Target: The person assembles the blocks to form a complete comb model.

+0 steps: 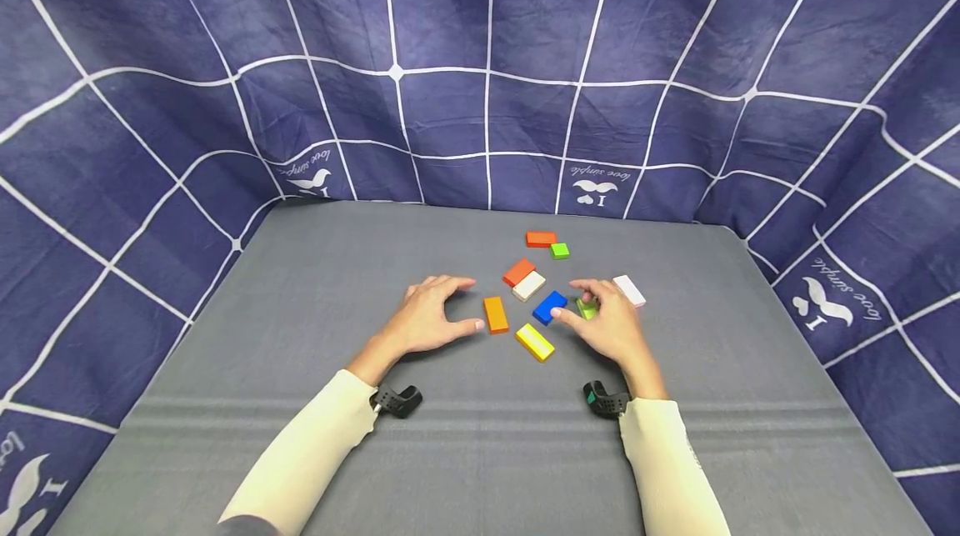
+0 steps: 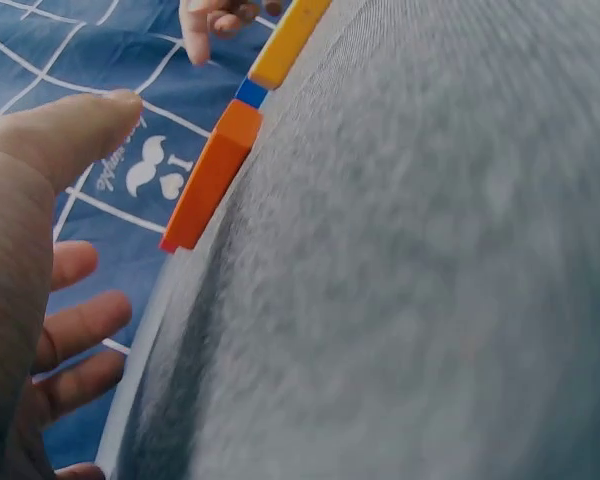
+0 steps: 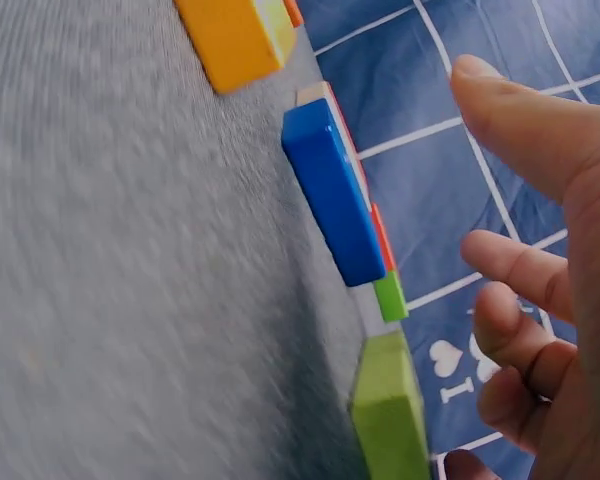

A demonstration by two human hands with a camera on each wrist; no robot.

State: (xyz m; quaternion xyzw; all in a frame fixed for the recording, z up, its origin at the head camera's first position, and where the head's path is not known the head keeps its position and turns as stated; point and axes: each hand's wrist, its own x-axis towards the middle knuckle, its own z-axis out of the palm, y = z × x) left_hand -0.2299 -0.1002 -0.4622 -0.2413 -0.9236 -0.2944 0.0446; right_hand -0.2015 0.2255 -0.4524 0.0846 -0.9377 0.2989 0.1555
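Note:
My left hand hovers left of an orange block, thumb and fingers apart, holding nothing. In the left wrist view its thumb stands clear of the orange block. My right hand is over a light green block, partly hidden beneath the fingers, and beside a blue block. The right wrist view shows a gap between its fingers and both the blue block and the light green block. A yellow block lies between the hands, nearer to me.
Farther back, a red-orange block touches a cream block. Behind them lie another red-orange block and a bright green block. A white block is right of my right hand. Blue gridded cloth surrounds the grey surface.

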